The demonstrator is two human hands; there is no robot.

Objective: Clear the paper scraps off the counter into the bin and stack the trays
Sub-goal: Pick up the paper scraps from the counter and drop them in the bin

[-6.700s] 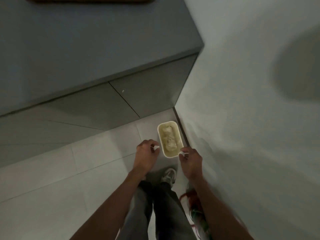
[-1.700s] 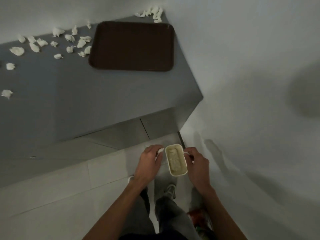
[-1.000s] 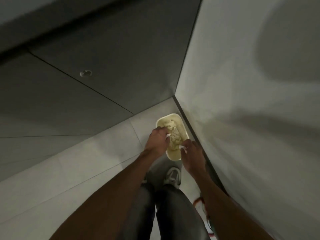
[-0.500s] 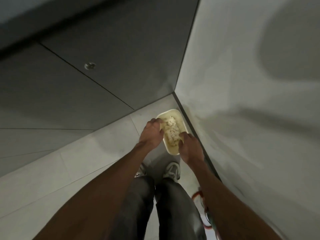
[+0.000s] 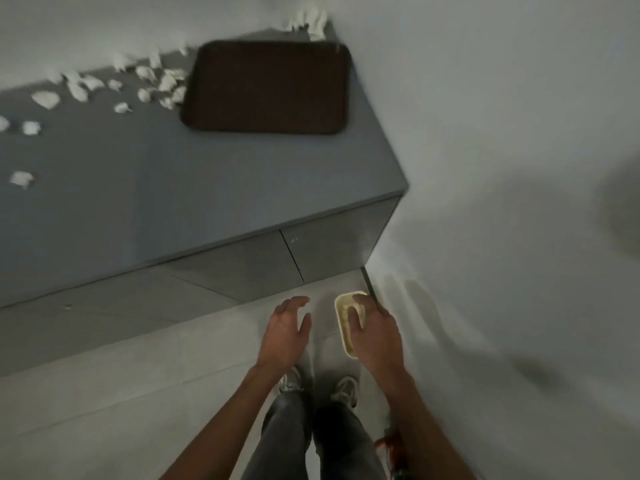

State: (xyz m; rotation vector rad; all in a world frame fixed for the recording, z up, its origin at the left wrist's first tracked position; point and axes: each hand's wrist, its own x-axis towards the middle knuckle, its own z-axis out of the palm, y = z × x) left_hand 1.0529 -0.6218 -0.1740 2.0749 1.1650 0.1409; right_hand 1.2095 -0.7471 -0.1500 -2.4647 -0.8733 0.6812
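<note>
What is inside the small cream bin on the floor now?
The bin holds pale paper scraps. The right hand is over it and covers most of the inside, so how full it is cannot be seen.

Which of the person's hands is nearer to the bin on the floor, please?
The right. The right hand overlaps the bin in view, fingers above its opening; the left hand hovers open beside it, clear of the rim.

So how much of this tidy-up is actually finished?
Partly. The bin on the floor already holds some scraps. The left hand and right hand are open and empty above it. Many paper scraps remain on the counter, beside one brown tray.
</note>
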